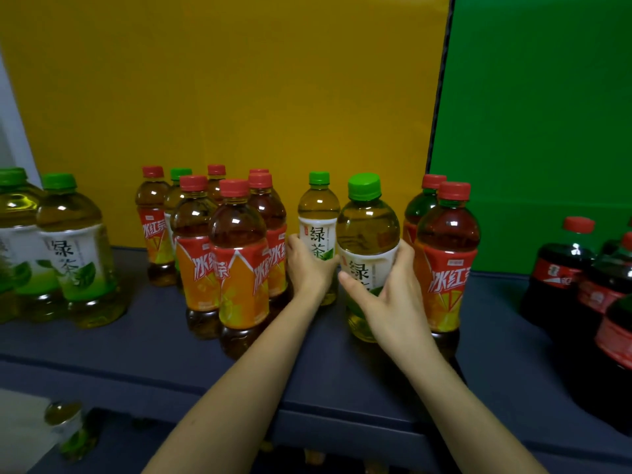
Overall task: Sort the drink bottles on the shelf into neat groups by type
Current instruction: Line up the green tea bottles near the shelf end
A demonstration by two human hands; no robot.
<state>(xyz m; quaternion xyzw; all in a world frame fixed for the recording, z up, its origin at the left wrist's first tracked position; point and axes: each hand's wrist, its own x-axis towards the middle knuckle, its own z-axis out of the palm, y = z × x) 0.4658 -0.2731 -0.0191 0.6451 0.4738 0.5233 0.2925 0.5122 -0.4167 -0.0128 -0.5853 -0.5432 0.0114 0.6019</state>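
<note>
- The red-tea cluster (236,251) stands just beside the left hand (307,265), whose grip curls round the rear green tea bottle (318,213); a sideways pull could topple its neighbours.
- The right hand (390,299) wraps the front green tea bottle (367,220), mid-row on the shelf (342,378); the fingers sit just beside the right red-tea pair (448,241), which a careless pull might knock over.
- Far left, the large green tea bottles (78,254) are cut off by the frame edge; a green-capped bottle (180,173) is mostly hidden inside the cluster.
- Far right, the cola bottles (564,268) are dark and cropped.
</note>
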